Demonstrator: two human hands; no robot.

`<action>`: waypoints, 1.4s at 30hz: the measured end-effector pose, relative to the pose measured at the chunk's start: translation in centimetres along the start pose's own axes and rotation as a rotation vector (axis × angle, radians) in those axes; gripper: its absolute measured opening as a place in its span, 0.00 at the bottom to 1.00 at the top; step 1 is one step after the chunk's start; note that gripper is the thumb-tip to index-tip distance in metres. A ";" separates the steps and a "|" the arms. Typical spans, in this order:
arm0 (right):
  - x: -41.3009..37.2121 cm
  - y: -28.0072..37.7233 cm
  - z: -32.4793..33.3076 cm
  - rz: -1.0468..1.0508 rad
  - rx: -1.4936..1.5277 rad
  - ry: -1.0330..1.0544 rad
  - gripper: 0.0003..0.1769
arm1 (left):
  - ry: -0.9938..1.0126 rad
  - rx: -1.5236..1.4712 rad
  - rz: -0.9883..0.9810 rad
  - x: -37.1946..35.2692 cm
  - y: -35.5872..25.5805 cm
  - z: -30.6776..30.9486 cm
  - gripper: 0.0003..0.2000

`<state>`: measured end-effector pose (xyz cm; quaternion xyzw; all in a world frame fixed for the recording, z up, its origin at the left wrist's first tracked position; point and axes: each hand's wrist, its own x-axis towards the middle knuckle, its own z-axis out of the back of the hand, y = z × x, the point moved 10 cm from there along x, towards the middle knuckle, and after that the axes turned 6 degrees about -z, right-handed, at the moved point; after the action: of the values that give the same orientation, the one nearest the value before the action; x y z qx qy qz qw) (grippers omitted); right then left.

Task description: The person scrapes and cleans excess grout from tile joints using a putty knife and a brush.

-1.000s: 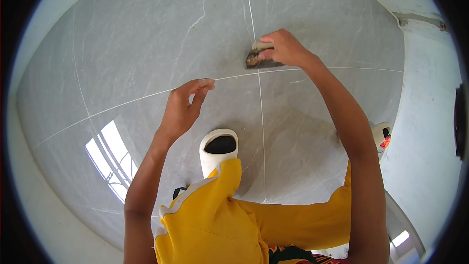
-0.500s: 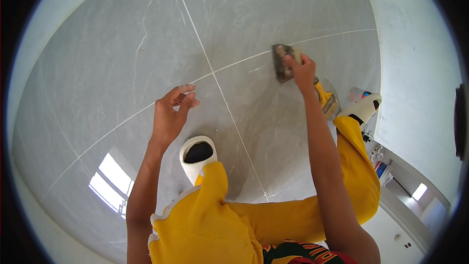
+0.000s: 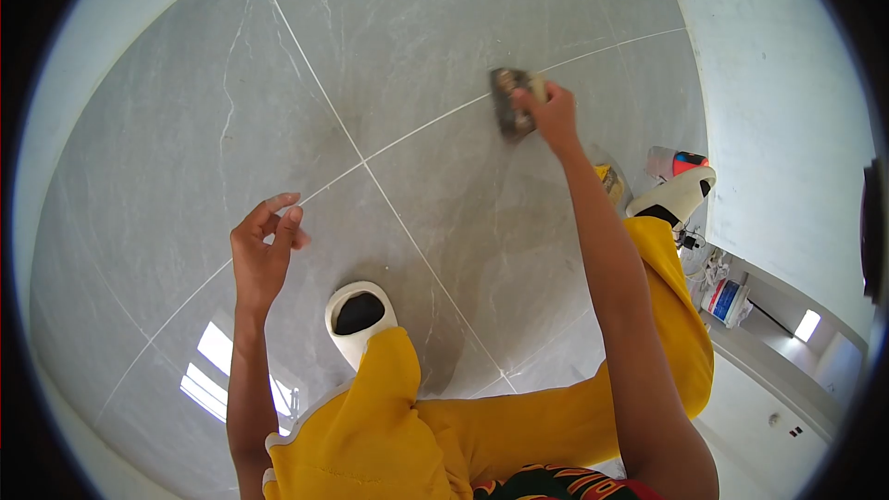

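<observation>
My right hand (image 3: 553,118) is closed round a scraper (image 3: 509,109) with a wide, dark, stained blade and a pale handle. Its blade, blurred by motion, lies over a white joint line of the grey floor tiles (image 3: 444,222). Off to the left, my left hand (image 3: 264,243) hovers above another stretch of that line. Its fingers are bent, the thumb is apart from the index finger, and nothing shows between them. Pale smudges mark the left fingertips.
A yellow bag (image 3: 611,183), partly hidden by my right arm, lies near my right slipper (image 3: 681,196). Beyond are a clear and red item (image 3: 681,163), a white tub (image 3: 725,302) and cables (image 3: 690,239). My left slipper (image 3: 344,344) stands on the tiles. A white wall (image 3: 787,130) rises at right.
The view has shifted a little. My right hand with the scraper appears slightly further left and up. My left hand has moved left and slightly down along the joint line, its fingers still bent.
</observation>
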<state>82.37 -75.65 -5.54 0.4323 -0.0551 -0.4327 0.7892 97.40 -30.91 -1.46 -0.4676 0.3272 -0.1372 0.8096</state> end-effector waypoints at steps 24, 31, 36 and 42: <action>-14.1 8.8 -8.1 -0.234 0.777 0.479 0.15 | 0.441 -0.431 -0.187 3.7 -8.5 -14.6 0.15; -16.1 9.3 -8.1 -0.181 0.391 0.743 0.14 | 0.098 -0.959 0.187 5.3 -4.0 -13.4 0.09; -16.0 8.2 -6.8 -0.167 0.314 0.622 0.12 | 0.012 -0.587 0.019 8.6 -4.8 -7.9 0.17; -13.8 16.5 1.4 0.756 -0.415 -0.124 0.09 | 0.552 -0.134 -0.474 -4.4 -5.6 -23.4 0.17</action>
<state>83.66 -62.28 11.31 0.1872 -0.1687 -0.1403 0.9575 79.15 -47.09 -3.11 -0.5277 0.4243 -0.4202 0.6041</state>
